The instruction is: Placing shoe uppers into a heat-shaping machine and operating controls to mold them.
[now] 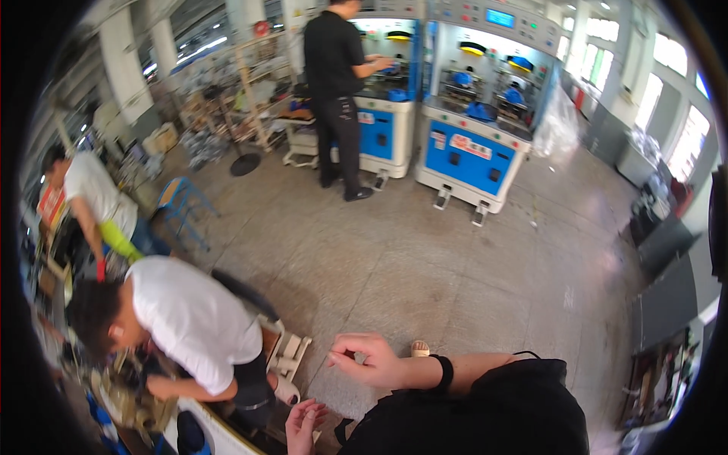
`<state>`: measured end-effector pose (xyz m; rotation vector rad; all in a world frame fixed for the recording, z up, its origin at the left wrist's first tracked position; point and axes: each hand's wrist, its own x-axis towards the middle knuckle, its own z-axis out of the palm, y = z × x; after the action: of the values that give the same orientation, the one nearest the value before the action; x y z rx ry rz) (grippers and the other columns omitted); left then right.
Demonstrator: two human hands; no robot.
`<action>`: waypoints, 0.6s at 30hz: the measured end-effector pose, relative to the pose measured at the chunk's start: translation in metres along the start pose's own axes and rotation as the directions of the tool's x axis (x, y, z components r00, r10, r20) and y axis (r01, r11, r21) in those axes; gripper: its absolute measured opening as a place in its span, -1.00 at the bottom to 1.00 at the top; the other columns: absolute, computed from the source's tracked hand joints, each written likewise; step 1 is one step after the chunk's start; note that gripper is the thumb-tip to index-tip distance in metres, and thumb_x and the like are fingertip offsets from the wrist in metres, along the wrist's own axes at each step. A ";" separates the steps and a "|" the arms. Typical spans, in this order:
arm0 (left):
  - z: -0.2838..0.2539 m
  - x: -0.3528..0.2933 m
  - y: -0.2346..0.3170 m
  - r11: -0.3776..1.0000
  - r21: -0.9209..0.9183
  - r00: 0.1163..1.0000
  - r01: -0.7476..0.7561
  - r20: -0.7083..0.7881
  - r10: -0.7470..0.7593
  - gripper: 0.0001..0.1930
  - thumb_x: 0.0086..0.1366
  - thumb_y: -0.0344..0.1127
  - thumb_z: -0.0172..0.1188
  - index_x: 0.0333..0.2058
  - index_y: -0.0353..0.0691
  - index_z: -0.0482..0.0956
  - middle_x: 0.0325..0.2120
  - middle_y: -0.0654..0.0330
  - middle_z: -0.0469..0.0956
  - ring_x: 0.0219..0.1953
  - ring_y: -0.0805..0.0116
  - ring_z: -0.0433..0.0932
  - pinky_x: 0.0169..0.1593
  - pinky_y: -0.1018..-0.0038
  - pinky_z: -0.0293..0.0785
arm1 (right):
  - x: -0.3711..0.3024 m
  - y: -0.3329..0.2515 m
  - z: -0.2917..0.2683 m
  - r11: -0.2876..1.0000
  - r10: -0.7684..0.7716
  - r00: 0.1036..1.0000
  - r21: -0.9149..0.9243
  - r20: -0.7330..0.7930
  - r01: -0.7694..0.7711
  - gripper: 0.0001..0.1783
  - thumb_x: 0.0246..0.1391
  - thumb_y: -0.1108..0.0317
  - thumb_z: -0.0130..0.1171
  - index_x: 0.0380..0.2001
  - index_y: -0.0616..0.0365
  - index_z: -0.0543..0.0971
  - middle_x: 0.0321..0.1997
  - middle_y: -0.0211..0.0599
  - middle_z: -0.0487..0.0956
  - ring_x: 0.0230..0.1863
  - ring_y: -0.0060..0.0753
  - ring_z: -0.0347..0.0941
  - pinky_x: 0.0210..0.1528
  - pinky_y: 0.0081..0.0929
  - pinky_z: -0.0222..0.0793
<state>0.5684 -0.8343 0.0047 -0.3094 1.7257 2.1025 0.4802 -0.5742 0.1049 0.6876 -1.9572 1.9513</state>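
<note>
My right hand (pixel 369 361) is held out over the grey floor at the lower middle, a black band (pixel 446 373) round its wrist. Its thumb and fingertips come together in a pinch; anything small between them is too hard to see. Lower and to the left, my left hand (pixel 304 426) hangs with its fingers loosely bent and somewhat apart, and no thing shows in it. The two hands are apart from each other. A black garment (pixel 478 413) covers my body below them.
Close on the left, a person in a white shirt (pixel 193 318) bends over a bench; another (pixel 98 189) works behind. A blue stool (pixel 184 208) stands beyond. Ahead, a person in black (pixel 334 68) faces blue-and-white machines (pixel 470 155). Dark panels (pixel 667 307) line the right side.
</note>
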 end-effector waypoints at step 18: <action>0.449 0.427 0.075 0.914 0.406 0.852 -0.010 0.482 -0.205 -0.75 0.40 -0.27 0.15 -0.01 -0.22 0.51 -0.22 0.19 0.65 -0.17 0.42 0.61 -0.12 0.50 0.47 | 0.016 0.074 -0.510 0.920 0.277 0.620 0.016 -0.734 -0.391 -0.76 0.30 0.34 0.10 -0.42 0.23 0.58 -0.55 -0.49 0.51 -0.49 -0.73 0.38 -0.44 -0.67 0.28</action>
<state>0.1898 -0.3381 -0.0099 0.2642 1.6904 1.5149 0.3642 -0.0730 0.0696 -0.5065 -1.7233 1.8137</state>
